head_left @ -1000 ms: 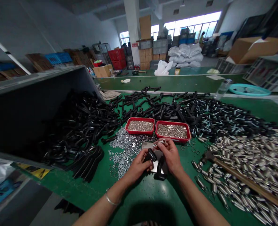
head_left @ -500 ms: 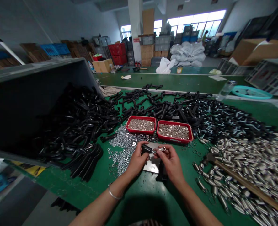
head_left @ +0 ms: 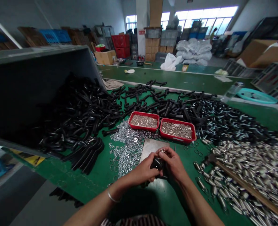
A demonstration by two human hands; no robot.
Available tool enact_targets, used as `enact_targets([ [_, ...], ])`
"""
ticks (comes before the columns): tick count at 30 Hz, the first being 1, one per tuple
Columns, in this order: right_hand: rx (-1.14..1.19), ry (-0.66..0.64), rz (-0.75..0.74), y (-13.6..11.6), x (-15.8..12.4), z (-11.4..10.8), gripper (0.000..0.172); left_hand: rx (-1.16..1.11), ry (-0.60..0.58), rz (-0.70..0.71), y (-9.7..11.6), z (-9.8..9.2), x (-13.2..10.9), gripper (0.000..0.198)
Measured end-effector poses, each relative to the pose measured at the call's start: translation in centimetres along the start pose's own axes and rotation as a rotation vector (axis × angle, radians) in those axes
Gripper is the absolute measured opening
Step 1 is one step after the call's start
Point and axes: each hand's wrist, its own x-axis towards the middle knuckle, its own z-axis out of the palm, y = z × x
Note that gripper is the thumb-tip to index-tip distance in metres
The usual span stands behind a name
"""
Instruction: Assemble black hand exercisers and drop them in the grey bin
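My left hand (head_left: 141,171) and my right hand (head_left: 173,164) meet over the green bench mat, both closed around a small black part (head_left: 156,164). A small silver ring (head_left: 162,151) shows at my right fingertips, and the hands hide most of both pieces. Just beyond them lies a flat steel plate (head_left: 153,150). To the left spreads a heap of steel washers (head_left: 127,150). Two red trays (head_left: 143,121) (head_left: 178,130) of small metal parts stand ahead. A hammer with a wooden handle (head_left: 247,188) lies to the right, on silver cylinders (head_left: 254,166).
A large dark bin (head_left: 35,55) tilts at the left, beside a heap of curved black parts (head_left: 77,116). Bolts (head_left: 228,122) spread behind the cylinders. A plastic bottle (head_left: 232,91) and a teal basin (head_left: 256,95) sit at the far right.
My hands have come closer together, now covering the black part, and the steel plate shows more fully beyond them. The whole scene has shifted slightly as my head moved.
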Motion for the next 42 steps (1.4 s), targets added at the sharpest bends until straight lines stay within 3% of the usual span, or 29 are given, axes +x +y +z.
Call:
enact_targets([
  [3,-0.052,-0.109,0.003,-0.8,-0.4,-0.2,0.026,-0.206,-0.136,-0.012,0.5,-0.1,-0.9,0.040],
  [6,-0.290,-0.195,-0.050,-1.3,-0.3,-1.0,0.026,-0.343,-0.043,-0.043,-0.3,-0.2,-0.2,0.034],
  [8,-0.588,-0.128,-0.148,-1.2,0.0,-2.9,0.024,-0.377,0.148,0.018,-0.7,-0.5,0.8,0.031],
  [11,-1.138,0.102,-0.274,-0.8,0.7,-7.4,0.019,-0.431,0.374,0.204,0.0,-1.8,2.6,0.030],
  [14,-1.549,0.216,-0.245,-0.6,1.5,-11.6,0.020,-0.448,0.367,0.285,1.4,-3.2,4.8,0.032],
  [17,-1.691,0.212,-0.226,-1.0,2.3,-13.3,0.017,-0.406,0.275,0.255,2.0,-3.4,6.8,0.035],
  [20,-1.556,0.188,-0.296,-2.0,2.5,-12.1,0.017,-0.295,0.310,0.236,1.6,-3.1,8.2,0.038],
  [23,-1.065,0.227,-0.322,-2.7,2.0,-8.4,0.013,-0.111,0.416,0.275,1.3,-3.1,8.5,0.037],
  [26,-0.415,0.259,-0.134,-2.6,1.6,-3.3,0.023,0.080,0.437,0.404,1.3,-3.5,8.1,0.033],
  [28,-0.082,0.201,-0.009,-2.3,1.9,-0.5,0.032,0.171,0.446,0.470,1.1,-3.7,7.9,0.029],
  [32,0.235,0.093,0.193,-1.9,2.9,1.7,0.029,0.307,0.499,0.488,0.3,-3.9,8.1,0.024],
  [35,0.328,0.076,0.307,-1.8,3.1,1.3,0.031,0.387,0.518,0.521,-0.1,-3.8,8.3,0.022],
  [37,0.286,0.074,0.285,-1.6,2.9,1.0,0.031,0.389,0.533,0.500,-0.1,-3.7,8.3,0.022],
  [39,0.128,0.094,0.176,-1.3,2.5,0.9,0.030,0.350,0.545,0.451,0.1,-3.5,8.2,0.023],
  [42,-0.306,0.163,-0.138,-0.9,2.1,0.8,0.023,0.246,0.513,0.417,0.6,-3.2,7.7,0.022],
])
